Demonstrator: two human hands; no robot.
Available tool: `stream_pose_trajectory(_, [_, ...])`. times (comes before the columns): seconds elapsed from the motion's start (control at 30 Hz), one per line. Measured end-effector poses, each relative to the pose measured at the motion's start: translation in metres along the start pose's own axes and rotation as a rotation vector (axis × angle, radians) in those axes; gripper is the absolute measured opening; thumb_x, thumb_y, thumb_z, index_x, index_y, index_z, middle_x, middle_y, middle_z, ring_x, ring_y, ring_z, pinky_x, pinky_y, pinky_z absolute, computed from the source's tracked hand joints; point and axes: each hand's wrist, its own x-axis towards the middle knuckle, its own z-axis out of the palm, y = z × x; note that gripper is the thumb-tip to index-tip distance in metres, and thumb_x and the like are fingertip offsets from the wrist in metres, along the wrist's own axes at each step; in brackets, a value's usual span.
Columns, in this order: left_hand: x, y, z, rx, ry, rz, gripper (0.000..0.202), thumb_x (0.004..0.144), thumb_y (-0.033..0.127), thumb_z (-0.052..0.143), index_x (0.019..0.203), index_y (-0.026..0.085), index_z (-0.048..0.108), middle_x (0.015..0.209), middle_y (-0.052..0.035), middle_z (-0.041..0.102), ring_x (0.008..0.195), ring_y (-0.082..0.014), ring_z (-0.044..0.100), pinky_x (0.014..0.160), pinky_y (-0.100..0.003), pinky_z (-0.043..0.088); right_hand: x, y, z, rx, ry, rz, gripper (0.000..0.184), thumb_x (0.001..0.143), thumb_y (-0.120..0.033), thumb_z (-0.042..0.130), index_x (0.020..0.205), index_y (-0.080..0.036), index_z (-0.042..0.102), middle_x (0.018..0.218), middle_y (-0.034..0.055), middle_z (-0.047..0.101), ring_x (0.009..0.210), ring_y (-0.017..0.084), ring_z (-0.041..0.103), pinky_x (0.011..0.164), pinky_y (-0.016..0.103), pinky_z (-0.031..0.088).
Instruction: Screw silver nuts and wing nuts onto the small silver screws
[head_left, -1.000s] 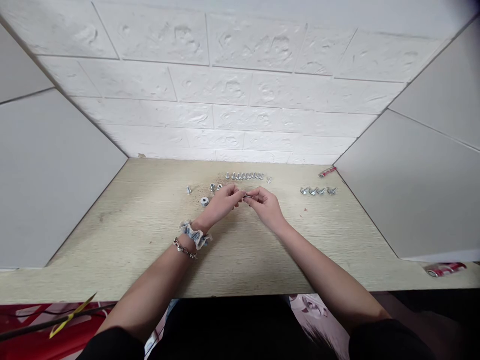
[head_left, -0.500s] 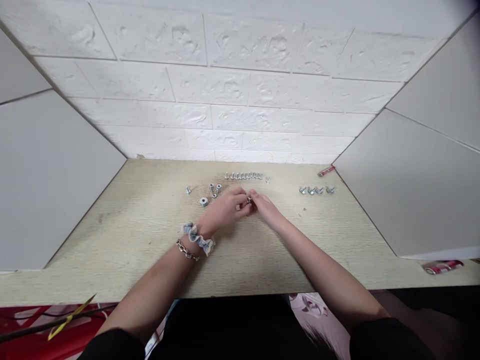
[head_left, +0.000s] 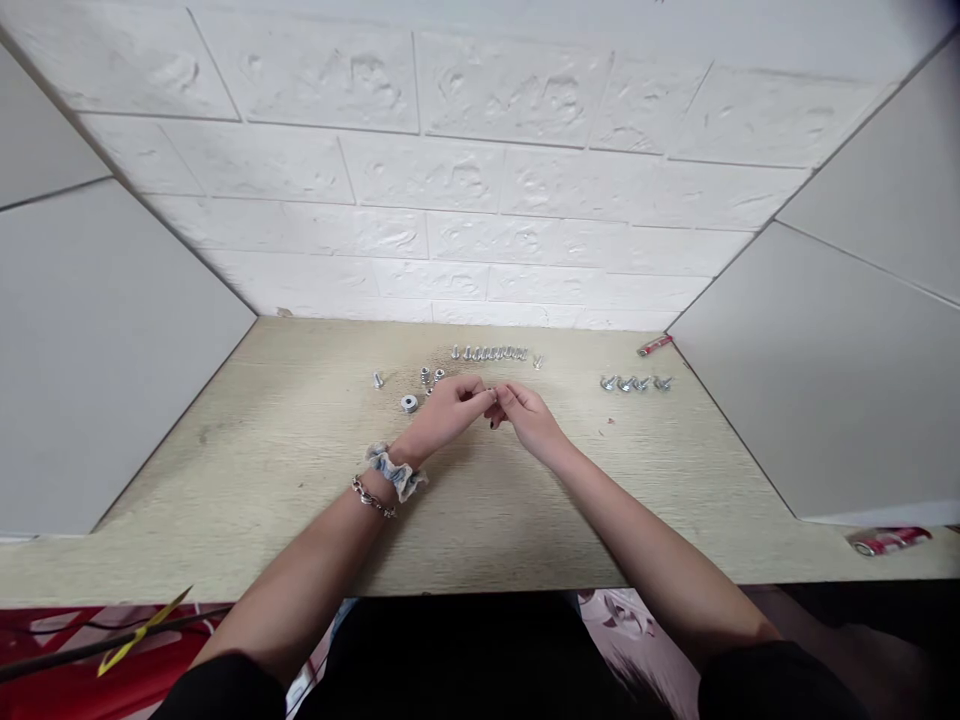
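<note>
Fingers (head_left: 482,401) mostly cover a metal piece (head_left: 493,394), long axis unclear

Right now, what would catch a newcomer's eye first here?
The bare left hand and bare right hand meet at the fingertips over the pale wooden tabletop. Next come the ruffled bluish fabric band around the left wrist and the row of silvery metal screws beyond the hands.

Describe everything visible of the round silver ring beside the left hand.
The ring is silver and shiny, apparently metal, with a dark centre. It lies flat on the pale tabletop, left of the left hand, which doesn't touch it. It is too small to tell whether it is one piece or stacked.
</note>
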Motion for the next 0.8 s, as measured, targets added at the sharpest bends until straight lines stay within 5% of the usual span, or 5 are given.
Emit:
stream_pose_trajectory(0.17, [0.0018,0.0047,-0.0015,-0.106,-0.029,-0.088,0.033,0.078,0.038,0.048,0.053,0.016,0.044,0.055,0.0018,0.046,0.057,-0.0109,0.044,0.056,-0.024,0.034,-0.0002,-0.0048,0.0004,0.003,0.012,-0.012,0.045,0.069,-0.062,0.056,0.077,-0.018,0.054,0.066,0.0003,0.058,0.056,0.01,0.052,0.057,0.027,0.044])
stream_pose_trajectory(0.33, [0.0028,0.0034,-0.0017,-0.108,-0.044,-0.142,0.035,0.078,0.038,0.044,0.052,0.016,0.047,0.052,0.0022,0.043,0.053,-0.0103,0.041,0.054,-0.025,0.032,0.0002,-0.006,0.0027,0.044,0.034,-0.009,0.034,0.063,-0.045,0.067,0.08,-0.02,0.052,0.072,-0.0001,0.061,0.069,0.013,0.058,0.064,0.028,0.045])
stream_pose_trajectory(0.63, [0.0021,0.0043,-0.0018,-0.038,-0.028,-0.169,0.036,0.077,0.041,0.048,0.051,0.016,0.049,0.052,0.0015,0.047,0.054,-0.0108,0.042,0.053,-0.025,0.032,0.0017,-0.0043,-0.0001,-0.029,0.099,0.003,0.016,0.061,-0.022,0.055,0.075,-0.019,0.048,0.077,-0.0003,0.058,0.076,0.014,0.057,0.069,0.028,0.043])
stream_pose_trajectory(0.8, [0.0012,0.0052,-0.0017,-0.003,0.017,-0.123,0.034,0.078,0.037,0.045,0.052,0.016,0.05,0.052,0.0019,0.045,0.054,-0.0109,0.041,0.054,-0.025,0.031,0.0022,-0.0034,-0.0032,0.003,0.158,-0.025,0.012,0.067,-0.027,0.051,0.077,-0.021,0.047,0.083,-0.0007,0.058,0.079,0.013,0.055,0.067,0.025,0.042])
